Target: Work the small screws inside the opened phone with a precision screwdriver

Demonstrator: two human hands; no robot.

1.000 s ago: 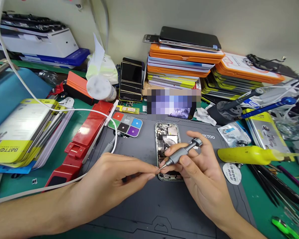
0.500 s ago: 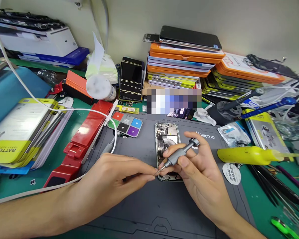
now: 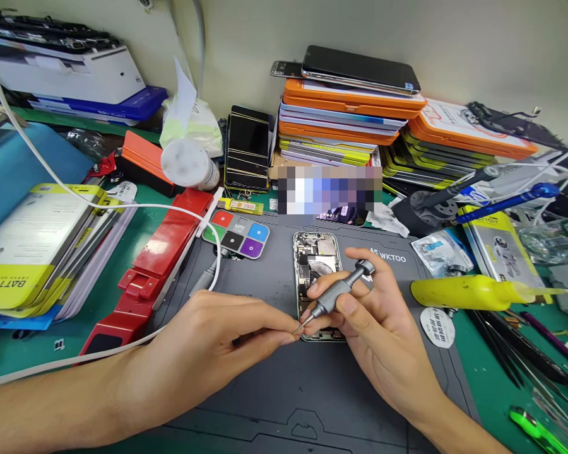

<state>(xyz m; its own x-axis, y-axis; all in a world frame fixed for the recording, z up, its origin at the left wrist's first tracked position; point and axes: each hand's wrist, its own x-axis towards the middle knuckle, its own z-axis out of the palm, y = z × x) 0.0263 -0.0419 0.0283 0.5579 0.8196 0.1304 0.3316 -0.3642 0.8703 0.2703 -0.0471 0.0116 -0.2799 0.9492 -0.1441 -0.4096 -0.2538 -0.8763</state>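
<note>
– Clasped in the right hand (image 3: 383, 334), in the head view, is a knurled grey screwdriver (image 3: 334, 295), slanting; the left hand (image 3: 218, 337) pinches its slender tip between thumb and forefinger.
– And the phone (image 3: 319, 268)?
– It lies open on the smooth dark mat (image 3: 255, 413), partly hidden by the right hand: a round-cornered slab, shiny metal and dark circuitry inside a pale frame
</note>
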